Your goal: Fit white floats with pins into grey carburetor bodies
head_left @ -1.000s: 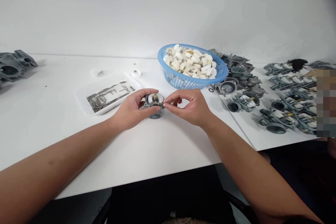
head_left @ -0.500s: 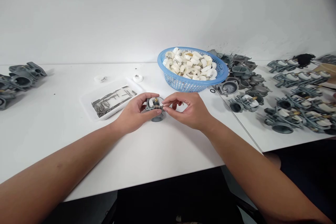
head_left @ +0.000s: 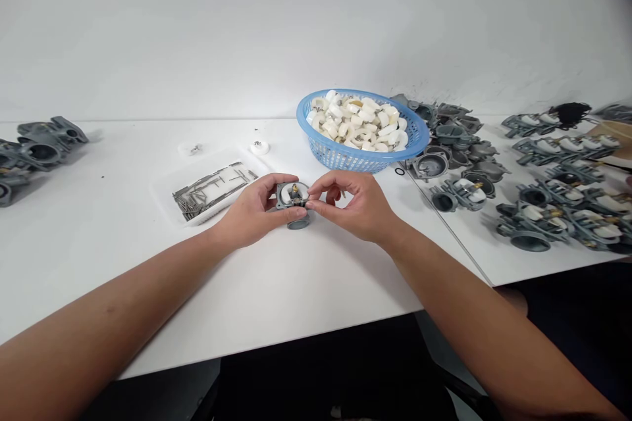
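A grey metal carburetor body (head_left: pixel 297 222) stands on the white table with its open chamber facing up. Inside the chamber lie a white float (head_left: pixel 286 195) and a brass part (head_left: pixel 295 189). My left hand (head_left: pixel 259 210) grips the body from the left, thumb along its near side and fingers around the far side. At the body's right edge my right hand (head_left: pixel 348 204) is closed, thumb and index fingertips pinched together; what they hold is too small to name. A thin pin-like piece shows by the curled fingers of that hand.
A white tray of metal pins (head_left: pixel 197 200) lies left, two white floats behind it. The blue basket (head_left: pixel 363 161) of white floats stands behind my right hand. Grey bodies (head_left: pixel 530 240) crowd the right, others far left (head_left: pixel 44 151).
The carburetor body has shifted and turned very slightly in my left hand. The fingertips of my right hand remain at its right edge, almost unmoved.
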The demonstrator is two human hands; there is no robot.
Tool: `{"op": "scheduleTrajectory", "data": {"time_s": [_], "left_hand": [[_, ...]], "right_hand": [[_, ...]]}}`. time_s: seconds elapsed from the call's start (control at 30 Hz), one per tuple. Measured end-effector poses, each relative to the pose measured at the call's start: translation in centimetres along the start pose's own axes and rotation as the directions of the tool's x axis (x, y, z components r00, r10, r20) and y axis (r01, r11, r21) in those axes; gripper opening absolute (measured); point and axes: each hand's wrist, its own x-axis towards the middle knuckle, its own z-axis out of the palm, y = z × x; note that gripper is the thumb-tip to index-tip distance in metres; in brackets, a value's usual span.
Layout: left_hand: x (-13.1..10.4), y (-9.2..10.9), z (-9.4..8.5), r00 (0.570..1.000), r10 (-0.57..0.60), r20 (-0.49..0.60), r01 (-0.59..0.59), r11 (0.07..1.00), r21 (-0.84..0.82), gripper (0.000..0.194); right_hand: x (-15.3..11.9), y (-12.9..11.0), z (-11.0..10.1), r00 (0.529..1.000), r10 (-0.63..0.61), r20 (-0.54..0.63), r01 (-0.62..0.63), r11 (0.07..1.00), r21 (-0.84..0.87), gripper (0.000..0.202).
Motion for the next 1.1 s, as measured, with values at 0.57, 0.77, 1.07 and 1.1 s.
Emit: {"op": "scheduleTrajectory", "data": {"time_s": [0.57,0.77,1.07,1.1], "left_hand": [[0.25,-0.91,-0.12,0.997,0.077,-0.002,-0.077,0.997,-0.013,0.067],[0.22,-0.58,0.10,0.997,0.081,0.014,-0.080,0.995,-0.056,0.059],[0.09,-0.38,0.19,0.998,0.063,0.006,-0.062,0.995,-0.075,0.059],[0.07,-0.35,0.17,0.998,0.061,0.000,-0.061,0.996,-0.066,0.059]], "right_hand": [[-0.09,0.23,0.20,0.999,0.004,0.038,-0.005,1.000,0.028,0.013],[-0.22,0.25,0.48,0.999,-0.039,0.021,0.039,0.999,-0.005,0.013],[-0.13,0.50,-0.04,0.997,-0.068,0.049,0.071,0.994,-0.079,0.019],[-0.13,0.60,-0.23,0.995,-0.053,0.079,0.060,0.994,-0.090,0.027]]}}
